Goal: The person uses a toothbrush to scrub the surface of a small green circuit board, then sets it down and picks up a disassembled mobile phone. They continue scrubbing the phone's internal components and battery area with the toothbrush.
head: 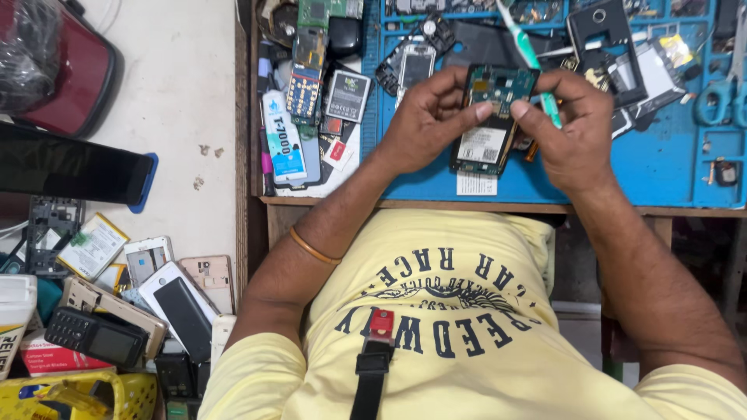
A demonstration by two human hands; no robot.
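A green phone circuit board [492, 117] is held over the blue work mat [661, 167]. My left hand [424, 117] grips the board's left side, thumb on its upper edge. My right hand [572, 124] touches the board's upper right corner with the thumb and also holds a green and white toothbrush [523, 48], whose head points up and left. A white label sticks out under the board.
Phone shells, a battery [347, 95], a keypad board [303, 92] and a tube [283, 140] crowd the mat's left and back. Blue scissors [720, 97] lie far right. Left of the wooden bench, several old phones [183, 307] are piled beside a dark tablet [70, 167].
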